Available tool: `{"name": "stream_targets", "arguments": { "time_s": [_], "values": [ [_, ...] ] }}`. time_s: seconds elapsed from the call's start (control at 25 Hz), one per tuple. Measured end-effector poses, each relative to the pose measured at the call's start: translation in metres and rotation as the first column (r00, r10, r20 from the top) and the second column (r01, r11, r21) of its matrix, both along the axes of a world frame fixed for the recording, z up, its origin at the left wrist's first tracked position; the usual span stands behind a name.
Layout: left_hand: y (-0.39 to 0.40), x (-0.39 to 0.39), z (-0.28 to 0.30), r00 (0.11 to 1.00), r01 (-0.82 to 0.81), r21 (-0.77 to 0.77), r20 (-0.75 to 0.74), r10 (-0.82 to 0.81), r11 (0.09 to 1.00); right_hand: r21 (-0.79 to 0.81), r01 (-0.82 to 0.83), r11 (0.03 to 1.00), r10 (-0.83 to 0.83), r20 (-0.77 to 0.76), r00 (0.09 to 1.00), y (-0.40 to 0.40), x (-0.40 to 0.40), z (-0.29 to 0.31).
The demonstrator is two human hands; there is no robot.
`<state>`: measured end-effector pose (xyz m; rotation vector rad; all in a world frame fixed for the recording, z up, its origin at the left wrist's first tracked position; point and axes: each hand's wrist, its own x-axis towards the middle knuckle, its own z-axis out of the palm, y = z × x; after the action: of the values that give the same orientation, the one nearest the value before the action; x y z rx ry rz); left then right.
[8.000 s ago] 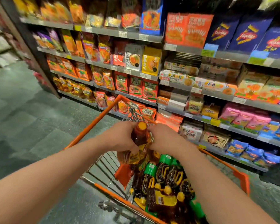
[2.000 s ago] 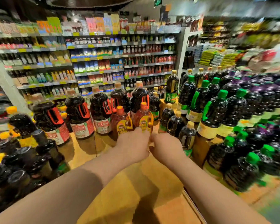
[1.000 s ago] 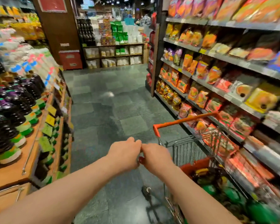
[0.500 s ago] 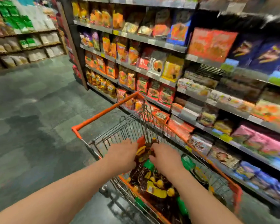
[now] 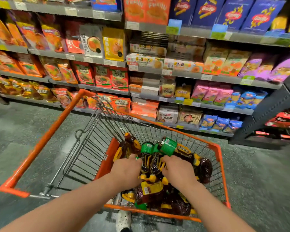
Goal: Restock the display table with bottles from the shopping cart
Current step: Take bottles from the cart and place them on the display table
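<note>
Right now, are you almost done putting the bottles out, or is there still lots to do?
Lots left. The shopping cart still holds a heap of dark bottles. Both hands, left hand and right hand, are down among them, reaching for more. The display table isn't in view, so I can't tell how full it is.

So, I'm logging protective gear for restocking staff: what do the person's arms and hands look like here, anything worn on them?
Nothing worn shows: the left hand and right hand are bare, with no gloves, rings, watch or wristband visible. Both forearms are uncovered to the picture's lower edge, so no sleeve appears. The fingers are partly hidden among the bottles.
</note>
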<state>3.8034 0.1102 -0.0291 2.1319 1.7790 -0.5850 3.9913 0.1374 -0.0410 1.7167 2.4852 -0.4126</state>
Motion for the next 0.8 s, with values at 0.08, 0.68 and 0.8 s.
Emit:
{"name": "stream_targets", "arguments": {
  "time_s": [0.08, 0.68, 0.8],
  "values": [
    [0.012, -0.009, -0.016, 0.996, 0.088, -0.042, 0.019, -0.088, 0.995, 0.000, 0.076, 0.997, -0.076, -0.036, 0.996, -0.013, -0.008, -0.020],
    [0.042, 0.003, -0.205, 0.963, 0.265, -0.349, 0.049, -0.264, 0.899, -0.325, 0.339, 0.883, -0.299, 0.169, 0.939, -0.040, -0.007, -0.168],
    [0.041, 0.009, -0.234, 0.954, 0.280, -0.409, 0.015, -0.301, 0.868, -0.392, 0.342, 0.854, -0.288, 0.190, 0.938, -0.039, -0.009, -0.193]
  ]
}}
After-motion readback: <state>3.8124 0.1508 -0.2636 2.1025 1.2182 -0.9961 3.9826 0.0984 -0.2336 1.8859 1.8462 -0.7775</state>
